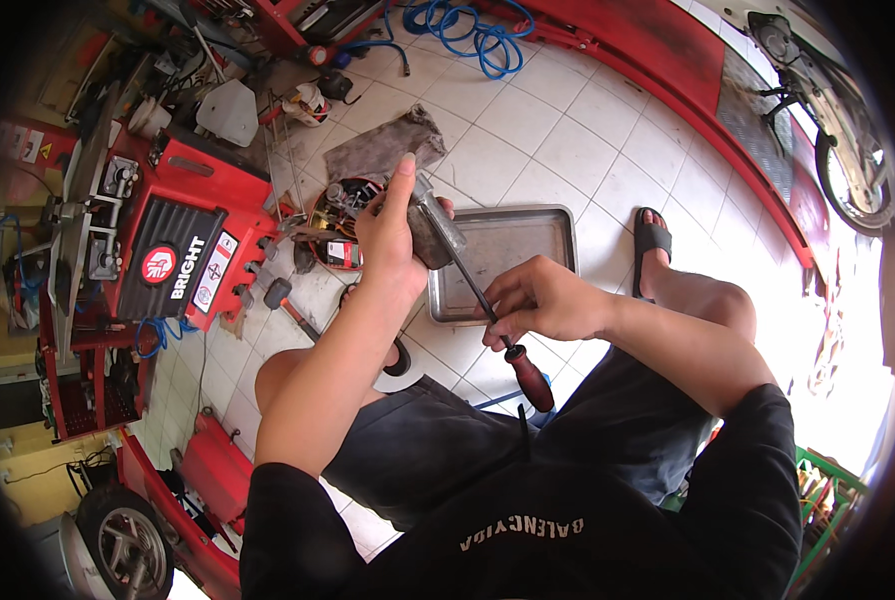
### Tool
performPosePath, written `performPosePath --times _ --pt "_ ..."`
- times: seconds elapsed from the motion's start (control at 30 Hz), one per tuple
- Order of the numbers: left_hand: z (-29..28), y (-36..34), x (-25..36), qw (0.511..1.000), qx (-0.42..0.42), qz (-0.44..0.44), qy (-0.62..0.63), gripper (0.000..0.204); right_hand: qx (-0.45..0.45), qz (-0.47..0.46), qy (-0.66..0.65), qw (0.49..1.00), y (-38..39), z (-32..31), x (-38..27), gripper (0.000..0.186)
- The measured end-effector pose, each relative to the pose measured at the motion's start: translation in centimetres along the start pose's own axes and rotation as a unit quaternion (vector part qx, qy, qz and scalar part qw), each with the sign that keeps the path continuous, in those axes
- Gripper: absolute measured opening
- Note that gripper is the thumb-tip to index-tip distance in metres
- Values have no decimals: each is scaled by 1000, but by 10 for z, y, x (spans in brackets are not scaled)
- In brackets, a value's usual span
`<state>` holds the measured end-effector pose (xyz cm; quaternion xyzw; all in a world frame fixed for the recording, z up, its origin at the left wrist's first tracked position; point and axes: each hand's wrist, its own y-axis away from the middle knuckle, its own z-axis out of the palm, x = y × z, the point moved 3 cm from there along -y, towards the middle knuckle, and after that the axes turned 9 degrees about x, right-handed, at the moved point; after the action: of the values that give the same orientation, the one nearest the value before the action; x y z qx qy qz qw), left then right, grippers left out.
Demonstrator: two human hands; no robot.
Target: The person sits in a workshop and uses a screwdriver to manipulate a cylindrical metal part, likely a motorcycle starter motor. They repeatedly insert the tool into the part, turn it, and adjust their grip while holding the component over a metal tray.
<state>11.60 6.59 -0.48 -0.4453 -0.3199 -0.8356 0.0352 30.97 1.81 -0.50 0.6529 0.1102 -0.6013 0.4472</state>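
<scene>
My left hand (391,235) is closed round a grey metal cylindrical part (435,232), thumb stretched along its upper end. Into or against the near end of that part runs the dark shaft of a screwdriver (530,380); which of the two I cannot tell. The screwdriver's red and black handle points back toward my lap. With its fingers, my right hand (552,300) grips the shaft just ahead of the handle. Below both hands a shallow metal tray (573,240) lies on the tiled floor, partly hidden by them.
A grey rag (377,146) and a container of small parts and tools (342,254) lie past my left hand. A hammer (289,306) rests near my left foot. To the left stands a red machine (192,230). A blue hose (477,40) coils at the far side.
</scene>
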Motion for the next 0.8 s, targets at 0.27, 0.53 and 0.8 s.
performPosePath --times 0.27,0.53,0.8 --pt "0 0 -4 1000 -14 -17 -18 47 47 -111 193 974 -2 1 4 31" --pt "-1 4 -3 1000 -22 8 -19 48 10 -133 84 987 0 13 12 18" --pt "-6 4 -6 998 -9 -5 -56 44 14 -42 207 977 2 7 -6 18"
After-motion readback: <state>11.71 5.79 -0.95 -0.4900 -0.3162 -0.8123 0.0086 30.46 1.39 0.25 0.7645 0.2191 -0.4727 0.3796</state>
